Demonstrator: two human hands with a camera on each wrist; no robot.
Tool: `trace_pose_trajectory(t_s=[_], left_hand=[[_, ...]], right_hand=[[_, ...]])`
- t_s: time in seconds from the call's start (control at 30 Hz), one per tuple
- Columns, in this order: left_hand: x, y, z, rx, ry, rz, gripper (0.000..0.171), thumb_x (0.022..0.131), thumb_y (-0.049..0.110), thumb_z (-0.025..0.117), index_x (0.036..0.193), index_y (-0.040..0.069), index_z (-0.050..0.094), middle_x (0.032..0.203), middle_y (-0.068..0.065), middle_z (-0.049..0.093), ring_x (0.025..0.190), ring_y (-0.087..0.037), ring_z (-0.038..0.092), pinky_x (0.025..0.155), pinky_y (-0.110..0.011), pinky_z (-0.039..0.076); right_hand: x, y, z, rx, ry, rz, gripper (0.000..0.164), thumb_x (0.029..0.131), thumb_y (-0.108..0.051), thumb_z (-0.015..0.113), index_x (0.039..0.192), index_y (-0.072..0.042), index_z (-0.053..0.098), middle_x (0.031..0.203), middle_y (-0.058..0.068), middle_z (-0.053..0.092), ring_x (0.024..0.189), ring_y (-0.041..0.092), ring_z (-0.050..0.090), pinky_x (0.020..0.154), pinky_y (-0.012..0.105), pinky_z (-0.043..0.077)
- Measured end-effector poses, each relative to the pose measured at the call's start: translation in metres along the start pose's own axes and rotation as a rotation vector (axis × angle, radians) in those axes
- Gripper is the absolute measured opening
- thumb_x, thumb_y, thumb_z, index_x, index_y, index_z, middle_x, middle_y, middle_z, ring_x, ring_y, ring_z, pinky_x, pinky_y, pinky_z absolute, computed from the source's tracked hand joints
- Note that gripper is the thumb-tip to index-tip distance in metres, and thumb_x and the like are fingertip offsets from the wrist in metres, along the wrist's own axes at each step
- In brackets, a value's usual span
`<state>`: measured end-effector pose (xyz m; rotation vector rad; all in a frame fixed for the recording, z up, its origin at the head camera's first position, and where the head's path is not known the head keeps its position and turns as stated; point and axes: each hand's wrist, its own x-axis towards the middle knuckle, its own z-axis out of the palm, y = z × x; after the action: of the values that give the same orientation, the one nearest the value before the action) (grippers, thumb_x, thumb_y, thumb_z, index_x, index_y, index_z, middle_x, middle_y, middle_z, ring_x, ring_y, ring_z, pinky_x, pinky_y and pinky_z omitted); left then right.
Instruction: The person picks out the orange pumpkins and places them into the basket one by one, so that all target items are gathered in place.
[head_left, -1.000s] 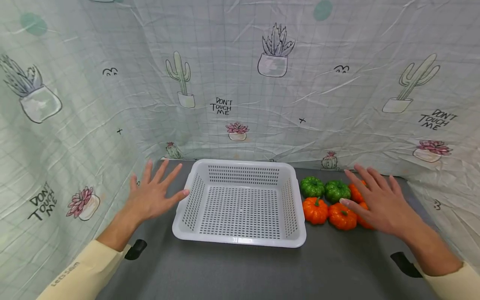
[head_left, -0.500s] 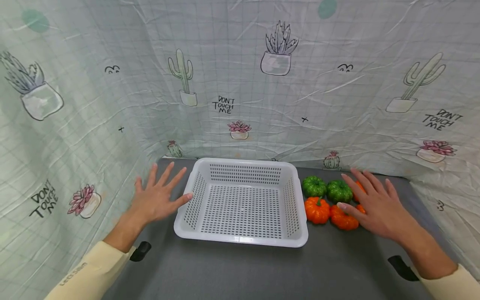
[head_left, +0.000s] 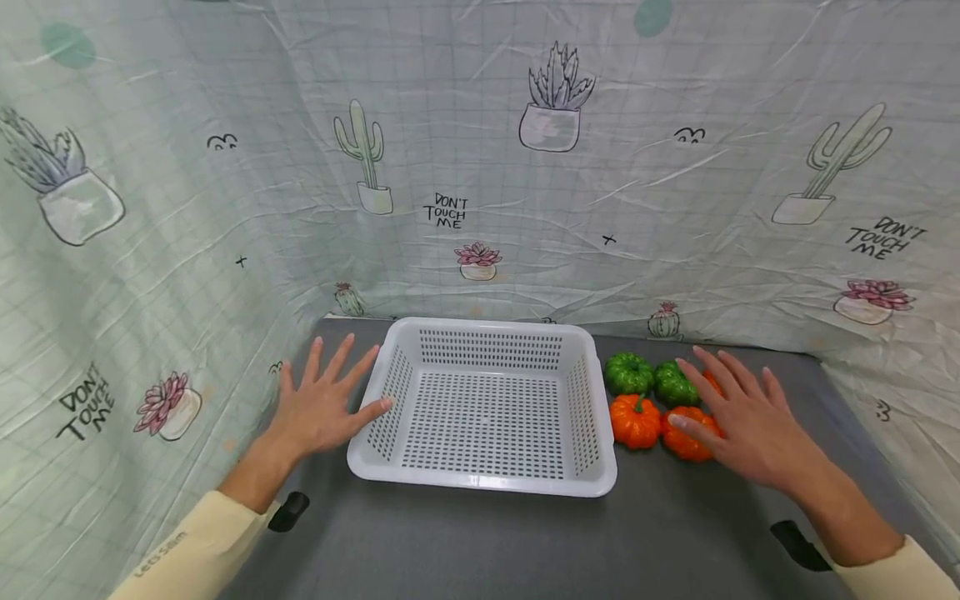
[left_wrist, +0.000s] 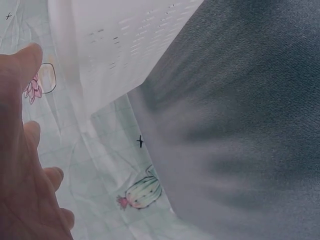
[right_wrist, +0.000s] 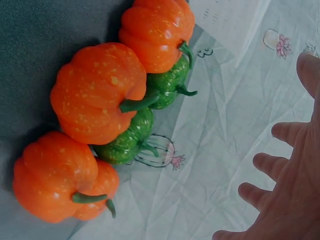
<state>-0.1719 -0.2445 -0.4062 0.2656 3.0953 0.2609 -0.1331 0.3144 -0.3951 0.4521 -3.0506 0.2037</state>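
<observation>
A white perforated plastic basket (head_left: 480, 482) sits on the dark grey table. Just off its left side hovers my left hand (head_left: 321, 414), fingers spread and straight, holding nothing. The thumb overlaps the left rim in the head view; I cannot tell whether it touches. To the right of the basket lie small pumpkins: two green ones (head_left: 628, 374) behind and several orange ones (right_wrist: 100, 93). My right hand (head_left: 753, 429) is spread above the right end of this group, gripping nothing, and hides some orange pumpkins in the head view. The right wrist view shows its fingers apart from them.
A pale fabric sheet (head_left: 487, 167) printed with cacti stands behind the table and along both sides. A black strap end (head_left: 288, 511) hangs by the left cuff, and another black strap (head_left: 799, 546) by the right cuff.
My left hand has drifted a little right and nearer to me. My right hand has shifted slightly left and nearer. Basket and pumpkins stay in place; the head view shifts slightly.
</observation>
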Motion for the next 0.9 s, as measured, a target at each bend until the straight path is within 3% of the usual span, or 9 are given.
trace_pose_trajectory(t_s=[0.23, 0.67, 0.77, 0.9], left_hand=[[0.0, -0.002, 0.007, 0.011, 0.012, 0.01, 0.09, 0.094, 0.078, 0.049, 0.167, 0.033, 0.023, 0.177, -0.013, 0.012, 0.159, -0.054, 0.0, 0.113, -0.086, 0.002], [0.001, -0.011, 0.018, -0.056, -0.02, 0.008, 0.09, 0.095, 0.075, 0.052, 0.167, 0.031, 0.022, 0.176, -0.016, 0.011, 0.159, -0.055, -0.001, 0.115, -0.084, 0.005], [0.002, -0.014, 0.021, -0.108, -0.033, 0.024, 0.088, 0.097, 0.071, 0.053, 0.168, 0.03, 0.02, 0.176, -0.018, 0.011, 0.158, -0.058, 0.002, 0.114, -0.084, 0.011], [0.006, -0.02, 0.024, -0.264, -0.084, 0.044, 0.085, 0.101, 0.063, 0.054, 0.169, 0.028, 0.017, 0.175, -0.022, 0.01, 0.156, -0.061, 0.004, 0.112, -0.085, 0.018]], right_hand=[[-0.002, 0.001, 0.007, 0.019, 0.021, -0.016, 0.08, 0.104, -0.056, 0.055, 0.167, -0.017, 0.025, 0.173, 0.018, 0.019, 0.153, 0.051, 0.019, 0.115, 0.081, 0.006], [0.0, 0.0, 0.02, 0.013, 0.014, 0.0, 0.078, 0.104, -0.056, 0.053, 0.165, -0.014, 0.028, 0.173, 0.018, 0.018, 0.154, 0.049, 0.019, 0.116, 0.079, 0.005], [-0.001, -0.001, 0.021, 0.023, 0.018, -0.002, 0.078, 0.105, -0.056, 0.053, 0.165, -0.014, 0.028, 0.173, 0.018, 0.018, 0.154, 0.049, 0.019, 0.118, 0.079, 0.004], [-0.001, -0.001, 0.023, 0.031, 0.024, -0.007, 0.077, 0.105, -0.055, 0.054, 0.165, -0.013, 0.029, 0.172, 0.018, 0.02, 0.154, 0.049, 0.019, 0.117, 0.08, 0.005]])
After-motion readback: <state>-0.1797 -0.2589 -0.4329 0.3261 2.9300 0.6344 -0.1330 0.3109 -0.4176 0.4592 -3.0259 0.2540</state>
